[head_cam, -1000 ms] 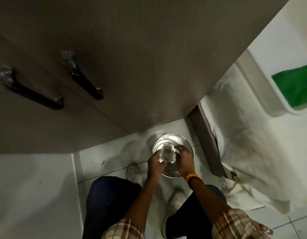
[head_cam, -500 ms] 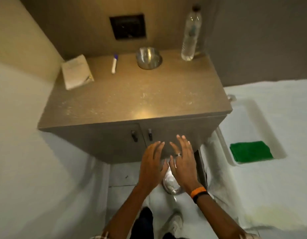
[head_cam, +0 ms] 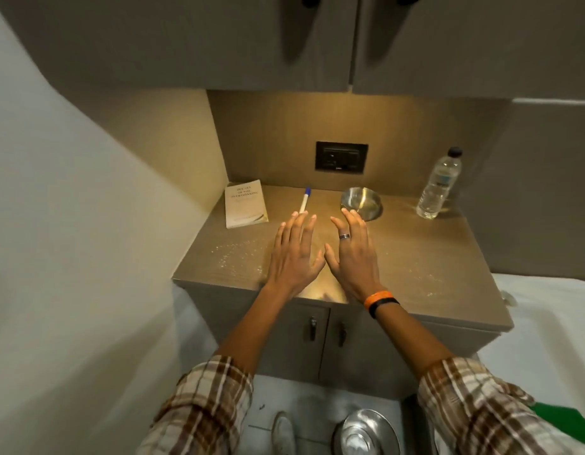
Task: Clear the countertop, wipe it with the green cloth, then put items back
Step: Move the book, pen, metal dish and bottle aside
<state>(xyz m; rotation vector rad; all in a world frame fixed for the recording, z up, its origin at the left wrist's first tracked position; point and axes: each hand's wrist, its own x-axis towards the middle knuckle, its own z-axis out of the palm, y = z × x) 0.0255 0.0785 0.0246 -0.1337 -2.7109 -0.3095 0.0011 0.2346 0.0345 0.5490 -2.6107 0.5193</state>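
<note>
Both bare forearms reach forward out of rolled-up brown-and-white plaid sleeves, side by side, with the palms turned down. The left hand (head_cam: 292, 254) is flat and empty, its fingers spread and pointing ahead, the thumb angled in toward the other hand. The right hand (head_cam: 351, 254) mirrors it, equally empty with fingers splayed, its thumb tip nearly meeting the left thumb; it wears a dark banded ring (head_cam: 344, 236) on one finger and an orange band beside a black band (head_cam: 381, 300) around the wrist.
</note>
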